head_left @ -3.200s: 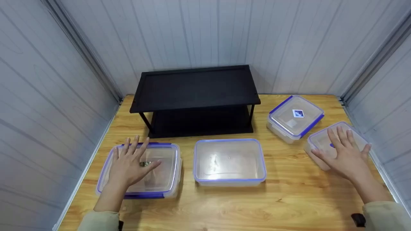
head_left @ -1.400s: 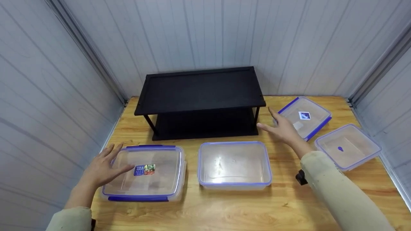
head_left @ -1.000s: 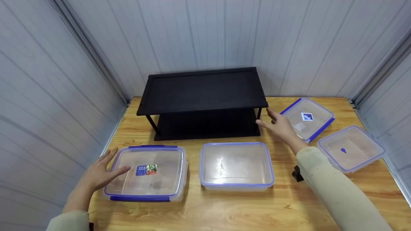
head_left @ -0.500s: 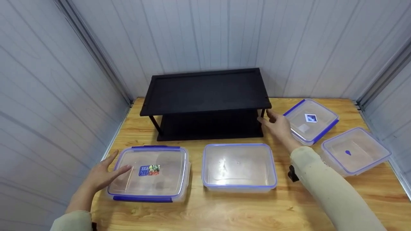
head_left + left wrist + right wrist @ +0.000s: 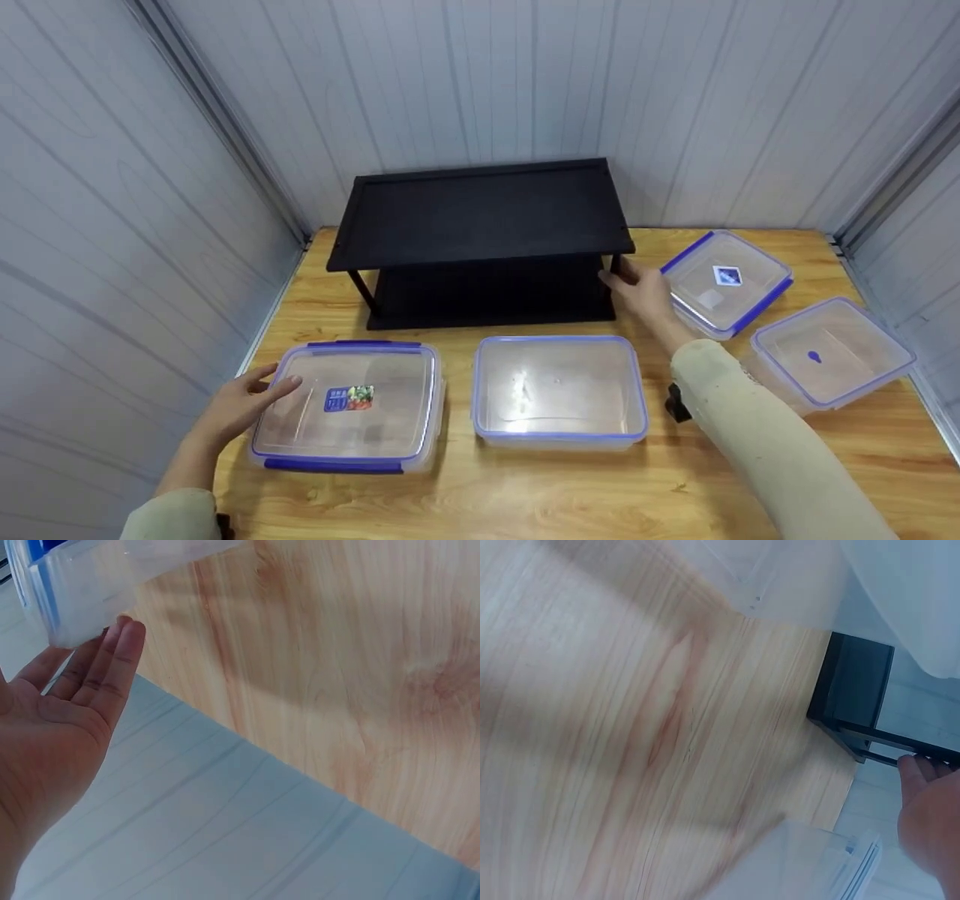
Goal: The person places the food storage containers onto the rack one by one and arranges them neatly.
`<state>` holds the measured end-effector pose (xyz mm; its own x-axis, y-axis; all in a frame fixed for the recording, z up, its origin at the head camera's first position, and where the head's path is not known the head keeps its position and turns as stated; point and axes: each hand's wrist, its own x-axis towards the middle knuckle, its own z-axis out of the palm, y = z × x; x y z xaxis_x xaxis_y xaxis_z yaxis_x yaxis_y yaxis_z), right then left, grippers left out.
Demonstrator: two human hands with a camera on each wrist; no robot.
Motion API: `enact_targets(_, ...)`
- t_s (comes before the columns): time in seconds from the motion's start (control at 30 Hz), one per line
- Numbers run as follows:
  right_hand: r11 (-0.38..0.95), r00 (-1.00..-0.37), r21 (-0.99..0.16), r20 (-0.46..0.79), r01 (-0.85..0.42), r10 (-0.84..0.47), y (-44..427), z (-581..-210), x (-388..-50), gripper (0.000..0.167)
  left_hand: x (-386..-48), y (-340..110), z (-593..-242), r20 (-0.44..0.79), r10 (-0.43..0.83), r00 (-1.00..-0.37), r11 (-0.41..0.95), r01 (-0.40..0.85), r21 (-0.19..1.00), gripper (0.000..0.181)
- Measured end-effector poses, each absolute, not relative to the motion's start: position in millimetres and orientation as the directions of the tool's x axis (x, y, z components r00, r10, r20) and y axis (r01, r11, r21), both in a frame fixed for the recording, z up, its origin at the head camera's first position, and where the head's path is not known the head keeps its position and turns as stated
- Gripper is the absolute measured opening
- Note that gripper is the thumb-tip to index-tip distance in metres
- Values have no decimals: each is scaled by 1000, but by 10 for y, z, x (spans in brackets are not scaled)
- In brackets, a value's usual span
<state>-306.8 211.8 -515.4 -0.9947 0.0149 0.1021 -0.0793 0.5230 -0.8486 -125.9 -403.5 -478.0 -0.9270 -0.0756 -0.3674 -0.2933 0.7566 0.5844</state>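
In the head view my right hand [image 5: 649, 297] is at the right end of a black two-tier shelf rack [image 5: 480, 214], its thumb and fingers around the front right post. The right wrist view has that hand [image 5: 932, 814] at the edge, fingertips partly hidden behind the black frame [image 5: 859, 682]. My left hand [image 5: 234, 409] lies along the left side of a clear food container [image 5: 375, 431] with blue clips and a fruit label. Its thumb reaches over the lid. From the left wrist, the fingers extend fairly straight beside the container's lower corner [image 5: 86, 600].
A second clear container [image 5: 559, 390] with a blue rim stands in the middle of the wooden table [image 5: 547, 495]. Two smaller containers, one labelled [image 5: 739, 300] and one with a blue tab [image 5: 832, 360], stand at the right. Grey panel walls [image 5: 480, 82] enclose the table.
My right hand has gone from above the right-hand containers to the rack's right post and closed around it. My left hand has moved from over the lid to the container's left side and lowered.
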Motion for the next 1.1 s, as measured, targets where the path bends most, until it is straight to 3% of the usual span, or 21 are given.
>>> enact_targets(0.47,516,-995,-854,100,-71,30,2069,-5171,-3076,50,-1254,-4090,-4847,-383,-103,-918,689,-343,638,94)
enact_targets(0.73,551,-988,-830,143,-86,61,2045,-5167,-3089,41,-1180,-4107,-4876,-366,-122,-923,615,-360,702,80)
enact_targets(1.1,565,-985,-821,154,-83,79,2074,-5194,-3108,36,-1086,-4039,-4921,-372,-199,-907,572,-415,707,84)
